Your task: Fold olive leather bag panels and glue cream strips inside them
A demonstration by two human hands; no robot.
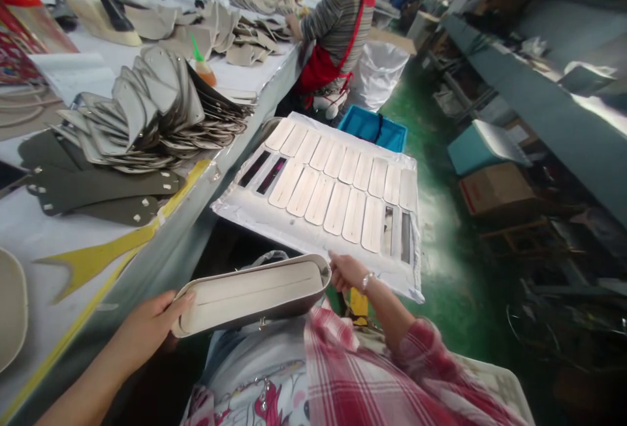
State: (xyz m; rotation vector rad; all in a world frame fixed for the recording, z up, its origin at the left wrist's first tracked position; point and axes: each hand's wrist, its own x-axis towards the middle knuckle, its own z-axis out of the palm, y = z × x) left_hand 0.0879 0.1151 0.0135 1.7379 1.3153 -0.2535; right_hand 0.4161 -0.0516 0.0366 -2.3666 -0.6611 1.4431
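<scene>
Head view: straight to the long bag [255,296], up over the lap, slanting gently upward from left hand [151,325] to right hand [347,272]. At the left end, firmly between thumb and fingers, thumb laid across the pale rim and onto the panel [245,285], other fingers tucked underneath, out of sight. Over at the right end, fingers curled in close by the rounded corner, tips against or just beside the rim; impossible to tell which, or how tightly pinched.

And the look of the bag: long, narrow, rounded at both ends, cream panel facing up, thin dark line lengthwise down the middle, raised lip around the edge, dark side wall toward the plaid shirt [353,374].

Just beyond, a white-wrapped board [245,200] with two rows of pale strips [336,207], similarly round-cornered. Off to the left, on the table [29,230], a heap of curved grey pieces [147,112]. Farther off, a co-worker [337,27] in striped sleeves and red apron; behind the board, a blue crate [375,129].
</scene>
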